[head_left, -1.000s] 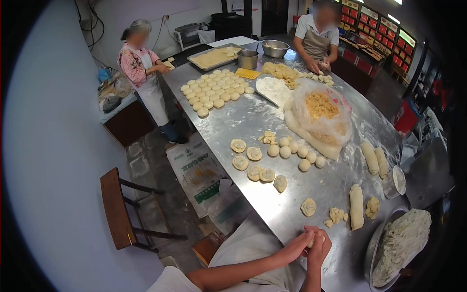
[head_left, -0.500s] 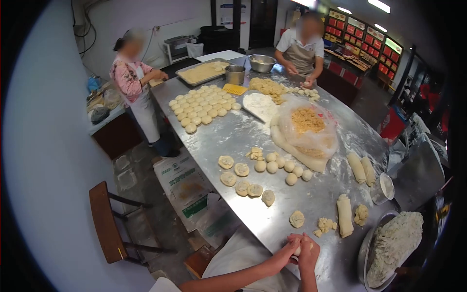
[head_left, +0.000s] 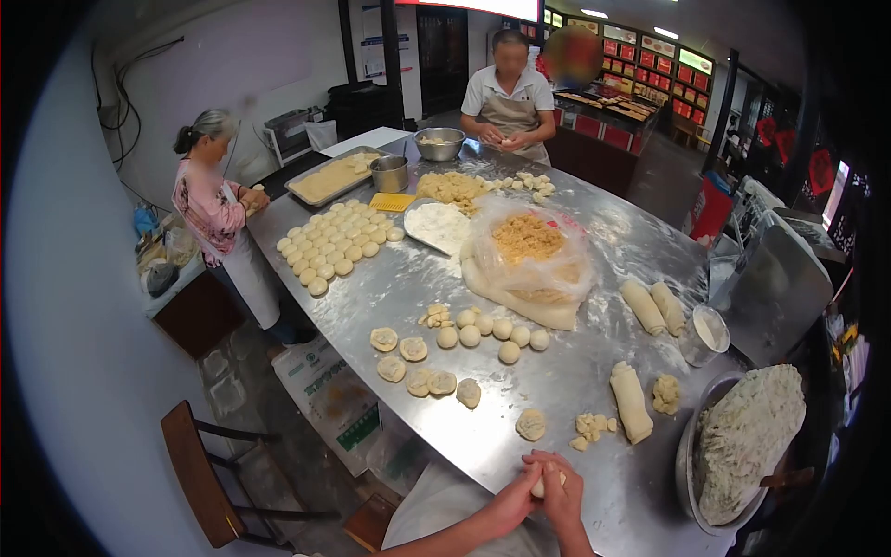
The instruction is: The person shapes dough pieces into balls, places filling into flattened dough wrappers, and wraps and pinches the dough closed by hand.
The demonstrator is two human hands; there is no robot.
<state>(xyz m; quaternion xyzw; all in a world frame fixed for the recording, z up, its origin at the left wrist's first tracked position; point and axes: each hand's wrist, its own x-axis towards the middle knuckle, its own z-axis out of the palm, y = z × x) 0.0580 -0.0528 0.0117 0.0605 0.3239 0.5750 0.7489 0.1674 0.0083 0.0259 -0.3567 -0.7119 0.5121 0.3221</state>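
Note:
At the near edge of the steel table, my left hand and my right hand are cupped together around a pale dough ball. Fingers of both hands close over it, so only a small part shows. Just beyond them lie a flattened dough round, a cluster of small dough pieces and a dough roll. Farther left sit several filled dough rounds. Smooth dough balls stand in a group behind these.
On my right, a metal basin holds a large dough-like mass. A plastic bag of crumbly filling rests on a dough sheet. Two co-workers stand at the far side and left. A wooden chair is at lower left.
My view has turned slightly, so the table's contents appear shifted left. Both hands stay closed around the dough ball. The far co-worker's hands have come together.

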